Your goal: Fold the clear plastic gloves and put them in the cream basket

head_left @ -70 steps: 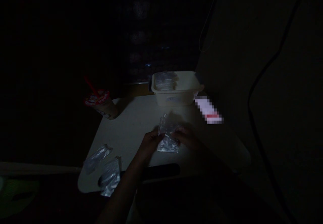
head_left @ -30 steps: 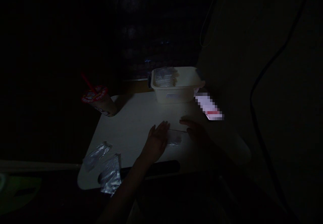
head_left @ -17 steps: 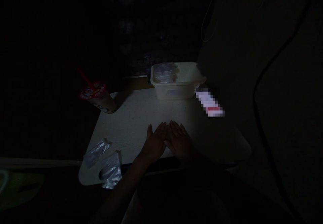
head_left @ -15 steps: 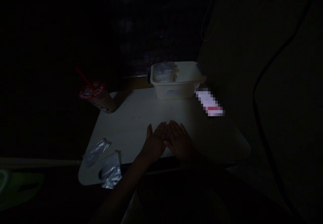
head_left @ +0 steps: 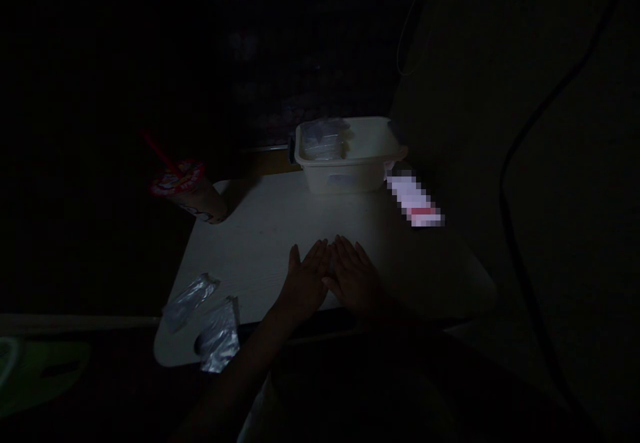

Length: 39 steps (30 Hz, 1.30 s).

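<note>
In the dim light, my left hand (head_left: 306, 278) and my right hand (head_left: 354, 276) lie side by side near the front edge of a pale tabletop (head_left: 260, 250). Both have their fingers stretched out and seem to hold nothing. My left thumb stands out to the left; the right thumb reaches across toward the left hand. Two crinkled clear plastic packets are left of my hands: one packet (head_left: 191, 302) on the table, the other packet (head_left: 220, 338) over the front-left edge. Their contents are too dark to make out.
A whitish plastic bin (head_left: 340, 180) at the back holds a clear plastic-wrapped bundle (head_left: 320, 142). Beside it lies a bright pixelated oblong (head_left: 414, 200). A drink cup (head_left: 205, 202) with a red straw stands at the back left. A dark cable (head_left: 510, 230) hangs at the right.
The view has shifted slightly, moving the cup and bin a little left and up. My hands keep the same flat pose.
</note>
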Tool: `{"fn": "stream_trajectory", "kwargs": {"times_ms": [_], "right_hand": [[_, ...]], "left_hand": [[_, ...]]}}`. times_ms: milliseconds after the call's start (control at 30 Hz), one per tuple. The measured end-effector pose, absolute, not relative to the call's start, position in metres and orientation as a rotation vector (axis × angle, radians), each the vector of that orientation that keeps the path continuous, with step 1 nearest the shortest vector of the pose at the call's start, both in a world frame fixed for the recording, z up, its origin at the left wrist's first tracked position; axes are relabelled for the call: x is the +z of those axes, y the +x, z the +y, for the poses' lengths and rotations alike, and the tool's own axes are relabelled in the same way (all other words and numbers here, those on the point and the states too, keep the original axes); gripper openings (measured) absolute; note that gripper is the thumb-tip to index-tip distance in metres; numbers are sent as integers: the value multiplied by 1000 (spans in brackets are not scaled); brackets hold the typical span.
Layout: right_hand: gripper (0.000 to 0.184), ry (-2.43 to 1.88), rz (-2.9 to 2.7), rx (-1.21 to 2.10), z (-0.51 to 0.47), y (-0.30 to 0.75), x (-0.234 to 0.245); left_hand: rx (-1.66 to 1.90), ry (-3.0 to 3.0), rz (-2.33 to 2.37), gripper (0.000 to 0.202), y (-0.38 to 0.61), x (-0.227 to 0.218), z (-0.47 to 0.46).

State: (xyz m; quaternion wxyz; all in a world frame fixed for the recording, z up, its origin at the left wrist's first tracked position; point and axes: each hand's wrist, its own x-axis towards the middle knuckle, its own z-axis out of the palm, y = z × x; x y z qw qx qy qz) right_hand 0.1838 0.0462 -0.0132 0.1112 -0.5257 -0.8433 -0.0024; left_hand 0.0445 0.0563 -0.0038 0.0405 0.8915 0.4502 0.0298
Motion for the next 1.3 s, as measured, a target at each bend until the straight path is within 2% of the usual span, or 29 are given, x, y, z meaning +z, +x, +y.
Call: {"fn": "stream_trajectory", "kwargs": {"times_ms": [933,1000,1167,1300], "right_hand": [[55,-1529,-2411,68,46,183,-9],[50,-1518,-2369,126,52,186,-4],[21,-1606,-2282,296,85,201,13],[15,-1689,-2415,278,104,205,18]], "left_hand": [[107,2781,1398,50,45,-5,55],[127,2789,1419,47,46,-5,55],[165,2806,1452,45,48,-6,54],[195,2779,1457,46,49,-5,53]]}}
